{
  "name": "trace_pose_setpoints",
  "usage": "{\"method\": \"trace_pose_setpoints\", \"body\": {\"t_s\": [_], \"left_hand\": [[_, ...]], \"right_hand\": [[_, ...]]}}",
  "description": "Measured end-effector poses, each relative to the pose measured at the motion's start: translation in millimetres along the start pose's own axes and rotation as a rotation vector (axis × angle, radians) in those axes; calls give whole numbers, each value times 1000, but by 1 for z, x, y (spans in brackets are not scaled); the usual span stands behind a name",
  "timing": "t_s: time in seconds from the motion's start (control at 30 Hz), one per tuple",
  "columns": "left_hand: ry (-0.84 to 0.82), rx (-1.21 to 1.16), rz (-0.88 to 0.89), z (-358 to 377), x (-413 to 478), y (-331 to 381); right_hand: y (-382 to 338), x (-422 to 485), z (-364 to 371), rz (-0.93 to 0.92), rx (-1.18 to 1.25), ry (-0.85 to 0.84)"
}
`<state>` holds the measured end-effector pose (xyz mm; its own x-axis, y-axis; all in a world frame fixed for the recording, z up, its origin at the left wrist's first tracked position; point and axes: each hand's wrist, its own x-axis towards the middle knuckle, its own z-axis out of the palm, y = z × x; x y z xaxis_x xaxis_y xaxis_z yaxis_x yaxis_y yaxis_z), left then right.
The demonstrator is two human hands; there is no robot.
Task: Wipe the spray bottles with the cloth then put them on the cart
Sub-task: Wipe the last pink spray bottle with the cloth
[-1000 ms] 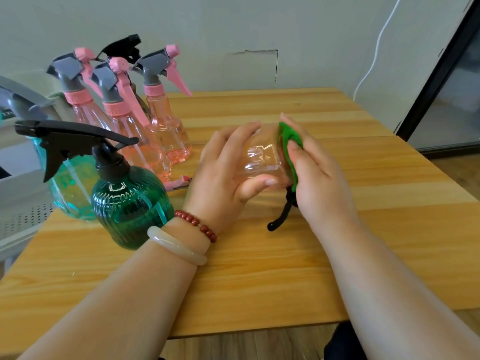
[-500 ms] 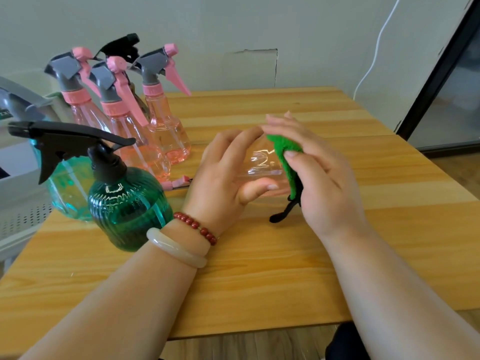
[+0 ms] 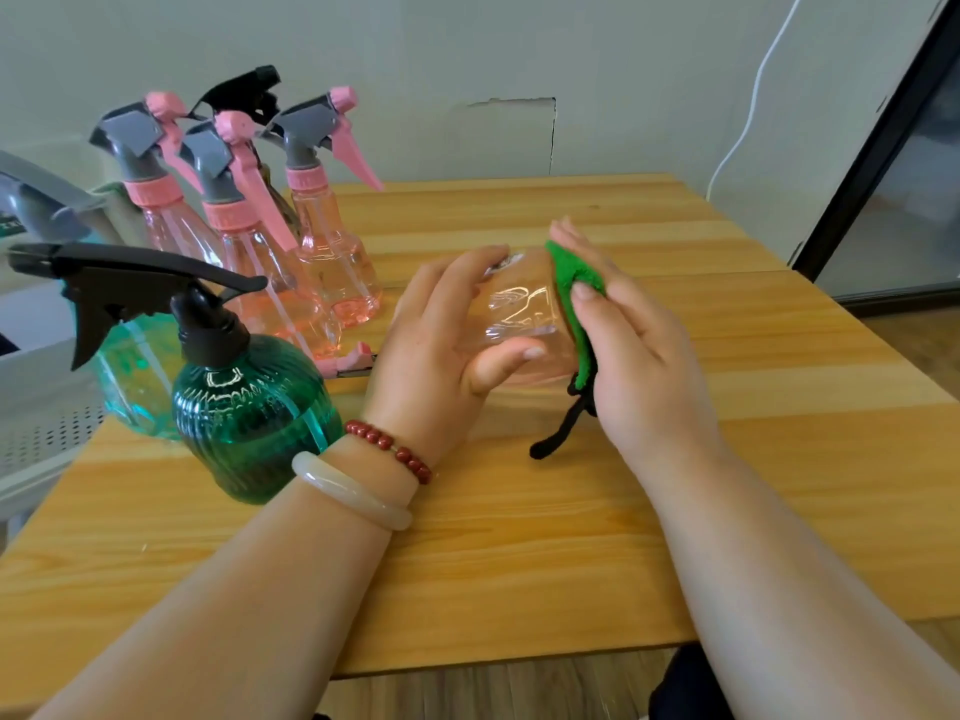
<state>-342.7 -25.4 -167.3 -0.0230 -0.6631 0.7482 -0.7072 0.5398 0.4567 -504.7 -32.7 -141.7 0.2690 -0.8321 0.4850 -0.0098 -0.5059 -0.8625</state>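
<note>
Just left of the grip, upright: a ribbed green plastic spray bottle. Left hand curled round a clear pink plastic spray bottle, held sideways; right hand pinching a green fuzzy cloth against its base. Beyond-left, three upright pink-capped bottles.

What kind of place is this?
Probably a plain indoor room, office or lab-like: a wooden table against a bare wall, a white cable down it, a dark-framed glass door at right.

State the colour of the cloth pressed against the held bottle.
The cloth is green; head view.
</note>
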Motion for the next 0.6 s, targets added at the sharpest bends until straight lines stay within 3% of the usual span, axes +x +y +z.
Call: {"method": "trace_pose_setpoints", "body": {"t_s": [0.07,0.27,0.33,0.43,0.53,0.6], "left_hand": [[17,7,-16,1,0,2],[157,-123,-131,-4,-1,2],[147,-116,-126,-4,-1,1],[105,-89,-119,-2,-1,3],[95,-75,-104,-2,-3,4],[102,-87,-96,-3,-3,4]], "right_hand": [[4,-1,0,115,74,60],[-8,-11,17,-134,-15,-22],[-6,-9,19,-44,-16,66],[-8,-3,18,233,60,198],[-9,3,14,434,417,163],[-13,6,10,510,517,139]]}}
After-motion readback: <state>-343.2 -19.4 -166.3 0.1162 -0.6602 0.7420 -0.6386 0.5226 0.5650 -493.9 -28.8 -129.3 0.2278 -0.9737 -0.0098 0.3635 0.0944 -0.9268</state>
